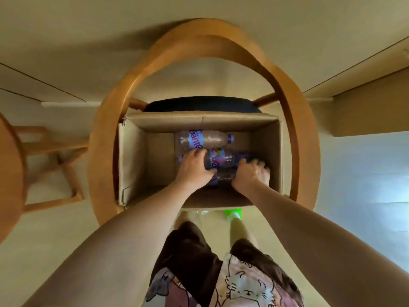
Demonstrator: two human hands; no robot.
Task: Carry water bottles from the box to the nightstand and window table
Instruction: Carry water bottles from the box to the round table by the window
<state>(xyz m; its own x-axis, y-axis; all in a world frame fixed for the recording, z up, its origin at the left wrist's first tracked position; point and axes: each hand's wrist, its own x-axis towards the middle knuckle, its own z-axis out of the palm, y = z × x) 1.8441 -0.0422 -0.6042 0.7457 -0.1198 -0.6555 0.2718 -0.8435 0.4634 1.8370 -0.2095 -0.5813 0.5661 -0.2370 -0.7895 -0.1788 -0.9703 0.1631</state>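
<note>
Pickup step: in the cardboard box [132,156] on the chair [294,120], left hand [194,165] and right hand [252,173] each curl around a near bottle [221,161], another bottle [205,139] lying at 12 o'clock; next comes a clean lift out.

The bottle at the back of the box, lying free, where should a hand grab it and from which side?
Likely round the labelled middle of the far bottle, coming straight down from above: it lies on its side, cap pointing right, close to the box's back wall, top side clear.
</note>
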